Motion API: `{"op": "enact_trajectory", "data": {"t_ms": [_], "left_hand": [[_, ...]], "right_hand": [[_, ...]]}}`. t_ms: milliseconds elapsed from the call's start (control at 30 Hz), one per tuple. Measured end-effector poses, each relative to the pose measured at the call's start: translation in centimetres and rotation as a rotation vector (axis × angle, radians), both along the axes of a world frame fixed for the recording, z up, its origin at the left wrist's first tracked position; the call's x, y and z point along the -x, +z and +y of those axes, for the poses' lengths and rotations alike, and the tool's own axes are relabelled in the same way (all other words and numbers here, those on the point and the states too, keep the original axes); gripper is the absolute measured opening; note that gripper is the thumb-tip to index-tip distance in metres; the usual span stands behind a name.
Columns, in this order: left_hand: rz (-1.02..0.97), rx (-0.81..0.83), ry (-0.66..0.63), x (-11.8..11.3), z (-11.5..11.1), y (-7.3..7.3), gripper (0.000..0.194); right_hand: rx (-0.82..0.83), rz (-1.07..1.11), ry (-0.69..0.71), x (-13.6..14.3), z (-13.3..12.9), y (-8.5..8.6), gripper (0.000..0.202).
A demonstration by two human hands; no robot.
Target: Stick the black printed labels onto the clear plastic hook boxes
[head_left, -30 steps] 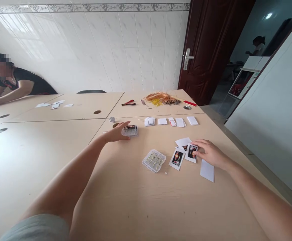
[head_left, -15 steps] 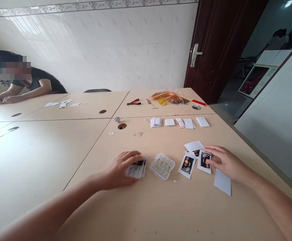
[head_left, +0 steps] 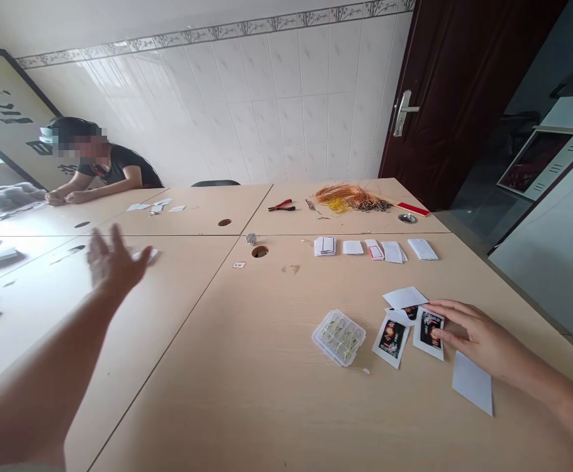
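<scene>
My left hand point(head_left: 117, 262) reaches out over the left part of the table, fingers apart and somewhat blurred. Just past its thumb is a small pale item point(head_left: 149, 254), smeared and partly hidden, apparently apart from the hand. My right hand point(head_left: 468, 331) pinches a white-edged card point(head_left: 429, 333) with a black printed middle between thumb and fingers. Beside that lies another printed card point(head_left: 391, 338), and a blank white card point(head_left: 404, 297) overlaps a third printed one. A plain white card point(head_left: 472, 383) sits below my right wrist. Left of the cards stands a clear plastic box point(head_left: 339, 337) holding several yellowish pieces with metal rings.
Several stacks of white cards point(head_left: 353, 248) line the table further back. Behind them lie red-handled pliers point(head_left: 281, 206) and a bundle of copper-coloured strands point(head_left: 348, 196). A cable hole point(head_left: 259, 252) opens in the tabletop. Another person point(head_left: 114, 170) sits at the far left.
My left hand has swung far left and opened, away from the clear box and dark card it was grasping. My right hand keeps its card. The view has turned left.
</scene>
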State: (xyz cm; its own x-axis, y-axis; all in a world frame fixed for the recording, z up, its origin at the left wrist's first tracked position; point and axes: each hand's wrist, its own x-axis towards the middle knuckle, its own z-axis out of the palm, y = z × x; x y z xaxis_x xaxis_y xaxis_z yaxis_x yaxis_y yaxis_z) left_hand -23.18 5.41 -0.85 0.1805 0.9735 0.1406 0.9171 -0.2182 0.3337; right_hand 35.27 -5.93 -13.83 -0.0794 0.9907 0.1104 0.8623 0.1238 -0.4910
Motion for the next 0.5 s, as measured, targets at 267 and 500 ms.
{"op": "enact_trajectory", "data": {"t_ms": [267, 500], "left_hand": [[-0.029, -0.206, -0.154, -13.3, -2.2, -5.6, 0.079], [-0.070, -0.054, -0.432, -19.7, -6.5, -3.7, 0.075]], "right_hand": [[0.000, -0.001, 0.020, -0.2, 0.1, -0.1, 0.049], [0.003, 0.006, 0.054, 0.1, -0.4, 0.7, 0.042]]}}
